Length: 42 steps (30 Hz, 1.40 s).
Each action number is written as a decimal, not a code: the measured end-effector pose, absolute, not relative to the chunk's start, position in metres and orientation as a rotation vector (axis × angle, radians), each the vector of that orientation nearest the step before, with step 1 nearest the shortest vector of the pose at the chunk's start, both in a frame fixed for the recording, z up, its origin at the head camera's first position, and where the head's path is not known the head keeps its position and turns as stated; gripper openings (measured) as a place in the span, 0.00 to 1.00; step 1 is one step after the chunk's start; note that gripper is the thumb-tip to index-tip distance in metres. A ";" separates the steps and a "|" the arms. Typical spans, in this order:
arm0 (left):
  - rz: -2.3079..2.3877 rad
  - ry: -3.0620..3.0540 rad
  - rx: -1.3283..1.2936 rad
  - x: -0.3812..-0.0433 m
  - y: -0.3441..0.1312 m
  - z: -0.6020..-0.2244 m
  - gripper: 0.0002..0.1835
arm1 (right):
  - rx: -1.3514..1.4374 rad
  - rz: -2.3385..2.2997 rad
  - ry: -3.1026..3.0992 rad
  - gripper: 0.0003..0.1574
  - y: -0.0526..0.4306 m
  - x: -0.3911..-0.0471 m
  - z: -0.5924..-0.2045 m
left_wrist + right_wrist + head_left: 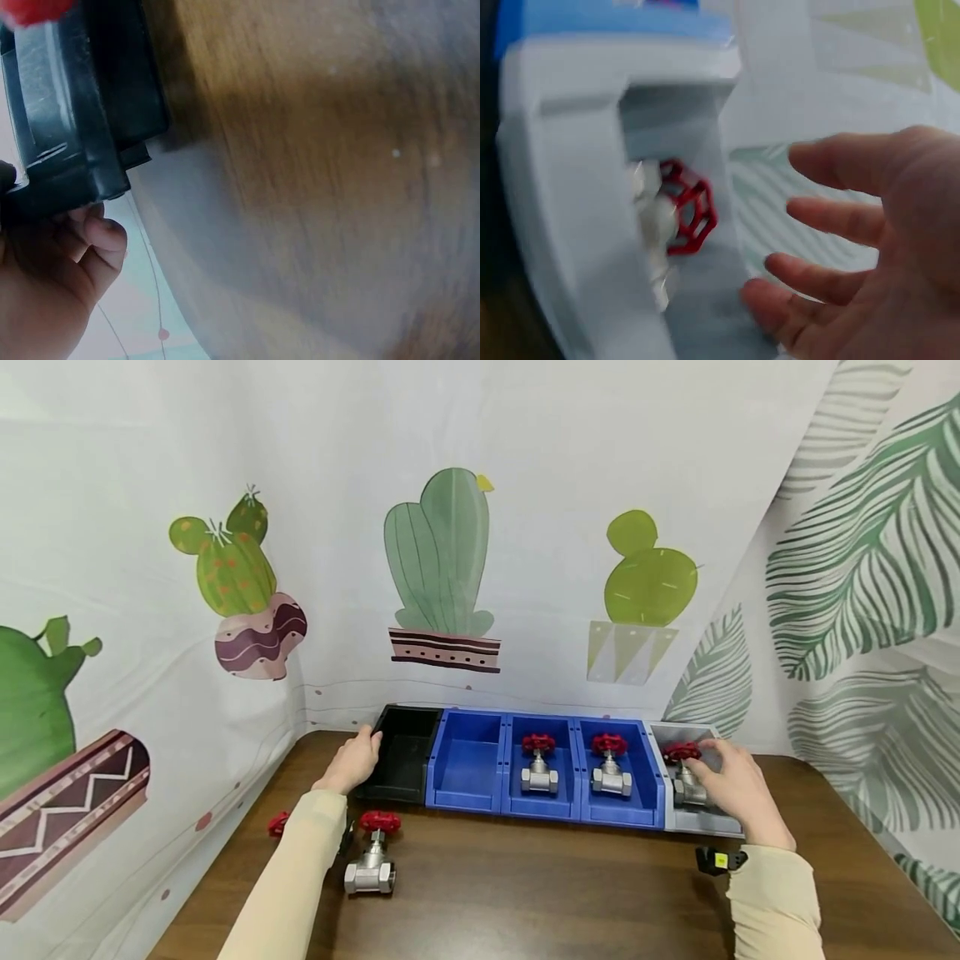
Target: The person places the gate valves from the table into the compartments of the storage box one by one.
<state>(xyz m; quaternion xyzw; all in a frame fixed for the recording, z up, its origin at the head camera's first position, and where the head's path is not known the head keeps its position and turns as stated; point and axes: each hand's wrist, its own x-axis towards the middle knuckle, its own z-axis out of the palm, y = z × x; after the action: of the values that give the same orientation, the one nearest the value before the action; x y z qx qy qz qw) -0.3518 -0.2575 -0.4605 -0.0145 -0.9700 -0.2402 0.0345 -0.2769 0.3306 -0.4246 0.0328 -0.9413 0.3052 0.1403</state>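
Observation:
My left hand [354, 762] grips the left wall of a black bin [408, 752]. In the left wrist view its fingers [105, 236] lie curled along the outside of the bin's wall. At the far right, my right hand [738, 785] is over a grey bin [705, 822] that holds a gate valve [690, 789] with a red handwheel. The right wrist view shows the fingers [817, 277] spread and apart from that handwheel [694, 206], with nothing held. Two blue bins each hold an upright gate valve [539, 772], [611, 772].
Left of these stands a blue bin [468, 802] with nothing visible inside. All the bins form one row before a cactus-print curtain [540, 568]. A gate valve [370, 868] stands on the wooden table [525, 885]; another red handwheel [277, 823] shows beside the left sleeve.

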 end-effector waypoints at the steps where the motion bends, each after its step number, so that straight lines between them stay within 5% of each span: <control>1: -0.740 -2.982 -0.044 -0.352 -0.257 -0.460 0.18 | 0.068 0.879 -2.711 0.28 0.334 -0.277 -0.427; 18: -0.692 -2.979 -0.019 -0.347 -0.256 -0.457 0.18 | -0.180 0.968 -2.765 0.28 0.394 -0.267 -0.448; 42: -0.568 -3.082 -0.013 -0.336 -0.256 -0.431 0.26 | -0.087 1.362 -2.860 0.31 0.411 -0.283 -0.450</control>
<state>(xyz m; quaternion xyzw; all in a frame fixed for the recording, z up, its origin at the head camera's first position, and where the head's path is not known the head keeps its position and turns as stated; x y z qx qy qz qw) -0.3361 -0.2564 -0.4311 -0.0042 -0.9834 -0.1812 0.0041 -0.2831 0.4110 -0.4500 -0.0275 -0.9025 0.4297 -0.0136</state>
